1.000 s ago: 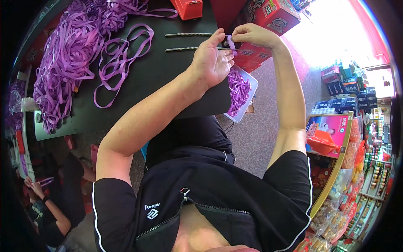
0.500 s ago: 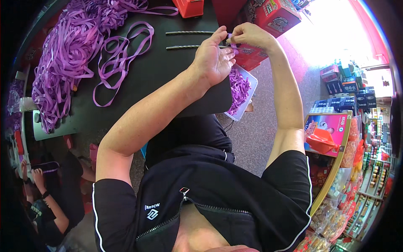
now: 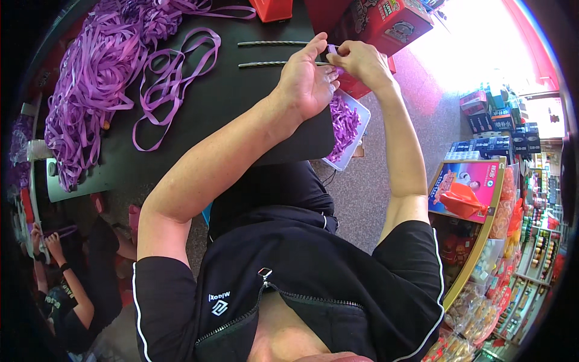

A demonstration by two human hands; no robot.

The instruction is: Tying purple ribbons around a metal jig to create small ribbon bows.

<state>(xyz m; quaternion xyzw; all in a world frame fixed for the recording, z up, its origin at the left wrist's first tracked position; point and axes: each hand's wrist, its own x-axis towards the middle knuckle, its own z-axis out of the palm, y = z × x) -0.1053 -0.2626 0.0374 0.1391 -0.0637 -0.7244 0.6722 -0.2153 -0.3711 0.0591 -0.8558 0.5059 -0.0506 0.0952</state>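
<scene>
Two slim twisted metal rods, like long drill bits point(image 3: 271, 64), lie parallel above the black tabletop at its far right. Their right ends pass behind my left hand point(image 3: 306, 83), which has its palm turned up, its thumb spread and its fingers partly bent beside the rods. A short stretch of purple ribbon point(image 3: 332, 49) spans the rod ends. My right hand point(image 3: 363, 61) pinches at this ribbon with thumb and fingers, close to my left fingertips. How the ribbon winds round the rods is partly hidden by both hands.
A big tangled heap of purple ribbon point(image 3: 90, 84) covers the table's left, with a loose loop point(image 3: 175, 90) beside it. Below the table's right edge stands a clear bin point(image 3: 362, 123) of purple pieces. Red cartons point(image 3: 395, 27) are beyond. Another person point(image 3: 75, 295) works at lower left.
My right hand has shifted slightly down and left, its fingers lowering along the ribbon. My left hand stays nearly in place beside the rods.
</scene>
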